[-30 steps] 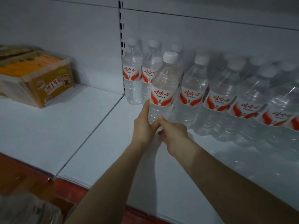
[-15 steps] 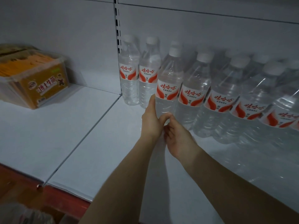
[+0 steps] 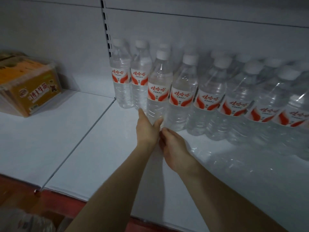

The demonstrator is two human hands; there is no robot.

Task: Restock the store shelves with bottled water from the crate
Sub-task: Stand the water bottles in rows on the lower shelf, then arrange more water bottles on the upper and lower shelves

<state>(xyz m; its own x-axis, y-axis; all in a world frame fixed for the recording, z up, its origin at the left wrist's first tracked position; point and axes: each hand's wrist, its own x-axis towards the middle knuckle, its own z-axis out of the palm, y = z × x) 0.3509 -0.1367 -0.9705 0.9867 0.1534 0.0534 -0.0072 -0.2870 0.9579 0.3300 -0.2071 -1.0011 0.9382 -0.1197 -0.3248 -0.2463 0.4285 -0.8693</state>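
A clear water bottle [image 3: 159,91] with a white cap and a red-and-white label stands upright on the white shelf [image 3: 83,139], at the left end of the front row of like bottles [image 3: 209,97]. My left hand [image 3: 147,129] grips its base, fingers along the left side and thumb across the front. My right hand [image 3: 173,148] sits just below, its curled fingertips at the bottle's foot beside my left thumb. Two more bottles [image 3: 120,77] stand behind, against the back wall.
A clear tub of orange snack packs [image 3: 30,91] sits on the neighbouring shelf at far left. A slotted upright post [image 3: 107,30] divides the two bays. Bare shelf lies in front of the rows. Something plastic-wrapped [image 3: 20,221] shows blurred at bottom left.
The bottle went from tilted and lifted to standing in line with the front row. Both hands slid down to its base.
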